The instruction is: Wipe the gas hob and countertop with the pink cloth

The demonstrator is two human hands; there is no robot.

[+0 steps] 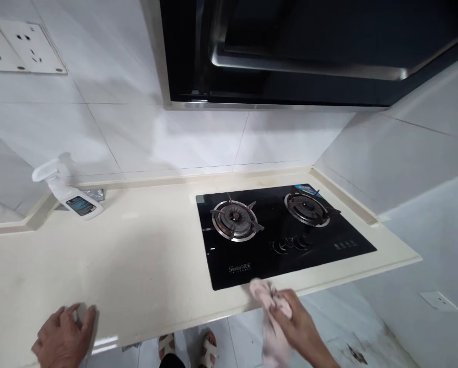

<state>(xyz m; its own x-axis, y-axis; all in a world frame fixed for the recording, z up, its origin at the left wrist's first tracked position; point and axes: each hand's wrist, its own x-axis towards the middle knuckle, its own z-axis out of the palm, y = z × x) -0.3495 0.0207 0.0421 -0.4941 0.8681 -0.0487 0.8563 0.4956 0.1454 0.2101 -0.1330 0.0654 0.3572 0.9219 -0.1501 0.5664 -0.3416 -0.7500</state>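
Note:
My right hand (299, 322) is closed around a pale pink cloth (262, 292) at the counter's front edge, just below the black glass gas stove (259, 258). Part of the cloth hangs down past the edge, slightly blurred. On the cream countertop (144, 266) at the lower left rests my left hand (65, 335), fingers bent and apart, holding nothing. The left burner (234, 220) and right burner (307, 207) carry dark metal pan supports. Two control knobs (290, 244) sit between them, toward the front.
A white spray bottle (75, 199) stands in the back left corner, beside a grey packet (95, 194). Above the stove hangs a dark range hood (290, 87). Walls border the counter behind and at the right. Feet in sandals (209, 350) show on the floor below.

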